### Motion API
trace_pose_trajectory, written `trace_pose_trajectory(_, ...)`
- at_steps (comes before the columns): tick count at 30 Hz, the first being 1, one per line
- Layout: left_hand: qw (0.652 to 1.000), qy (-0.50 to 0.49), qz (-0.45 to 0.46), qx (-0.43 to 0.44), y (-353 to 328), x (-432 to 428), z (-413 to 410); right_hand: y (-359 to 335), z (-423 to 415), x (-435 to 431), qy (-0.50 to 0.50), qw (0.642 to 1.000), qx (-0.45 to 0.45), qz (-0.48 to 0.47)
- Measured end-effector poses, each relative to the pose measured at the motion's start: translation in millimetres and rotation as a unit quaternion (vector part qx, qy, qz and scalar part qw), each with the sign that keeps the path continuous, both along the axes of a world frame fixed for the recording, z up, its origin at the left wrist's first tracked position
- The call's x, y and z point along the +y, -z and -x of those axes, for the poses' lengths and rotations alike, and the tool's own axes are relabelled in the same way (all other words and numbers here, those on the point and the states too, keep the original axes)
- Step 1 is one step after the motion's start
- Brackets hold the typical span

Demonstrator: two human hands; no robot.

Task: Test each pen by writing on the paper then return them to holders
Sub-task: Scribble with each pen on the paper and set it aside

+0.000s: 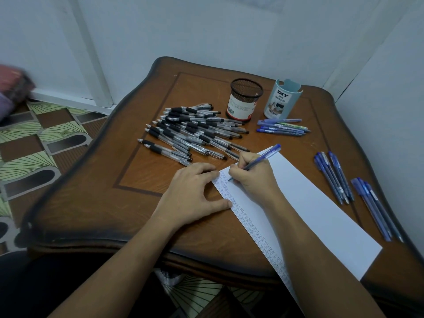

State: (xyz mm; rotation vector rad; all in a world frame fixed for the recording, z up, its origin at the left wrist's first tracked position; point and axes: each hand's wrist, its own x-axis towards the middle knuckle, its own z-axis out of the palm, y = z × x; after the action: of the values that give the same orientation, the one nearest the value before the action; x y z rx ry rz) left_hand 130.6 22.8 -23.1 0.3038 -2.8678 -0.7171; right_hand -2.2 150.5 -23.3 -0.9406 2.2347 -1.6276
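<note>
My right hand (252, 173) grips a blue pen (263, 157) with its tip down on the white paper (309, 203), near the sheet's far left corner. A column of small written marks runs along the paper's left edge. My left hand (192, 193) rests flat on the table with its fingertips and thumb touching that edge. Behind stand a black mesh holder (245, 99) and a pale blue holder (282, 99).
A large heap of black-grip pens (190, 131) lies left of the holders. Several blue pens (282, 128) lie in front of the pale blue holder, with more blue pens (335, 177) and another group of blue pens (376, 207) right of the paper. The wooden table (103, 191) meets white walls.
</note>
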Motion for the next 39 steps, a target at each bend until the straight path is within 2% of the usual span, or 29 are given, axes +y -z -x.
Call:
trace_pose_trajectory(8, 1.000, -0.002, 0.003, 0.008, 3, -1, 0, 1, 3, 0, 0.022, 0.999, -0.022, 0.026)
trace_pose_trajectory(12, 1.000, 0.000, 0.001, 0.003, 2, -3, 2, -7, 10, 1, 0.079, 0.981, -0.155, 0.088)
trace_pose_trajectory(15, 1.000, 0.000, -0.009, -0.009, -1, -3, 1, -15, 14, 3, 0.102, 0.937, -0.296, 0.158)
trace_pose_trajectory(17, 1.000, -0.005, -0.012, -0.014, -2, -2, 1, -22, 15, 4, 0.092, 0.928, -0.326, 0.155)
trace_pose_trajectory(22, 0.999, -0.011, -0.016, -0.035, -8, 1, -1, -39, 16, 6, 0.043, 0.977, -0.208, 0.016)
trace_pose_trajectory(29, 0.999, -0.019, -0.033, -0.035, -8, 1, -3, -53, 16, 32, 0.031, 0.984, -0.159, -0.076)
trace_pose_trajectory(32, 0.998, -0.015, -0.041, -0.035, -9, 1, -3, -55, 28, 55, 0.078, 0.985, -0.072, -0.135)
trace_pose_trajectory(34, 0.998, -0.014, -0.041, -0.035, -9, 1, -3, -54, 44, 78, 0.125, 0.974, 0.014, -0.189)
trace_pose_trajectory(36, 0.999, -0.012, -0.039, -0.035, -9, 1, -2, -53, 64, 105, 0.174, 0.943, 0.095, -0.269)
trace_pose_trajectory(39, 0.999, -0.009, -0.042, -0.027, -6, -1, -1, -48, 92, 141, 0.250, 0.890, 0.125, -0.360)
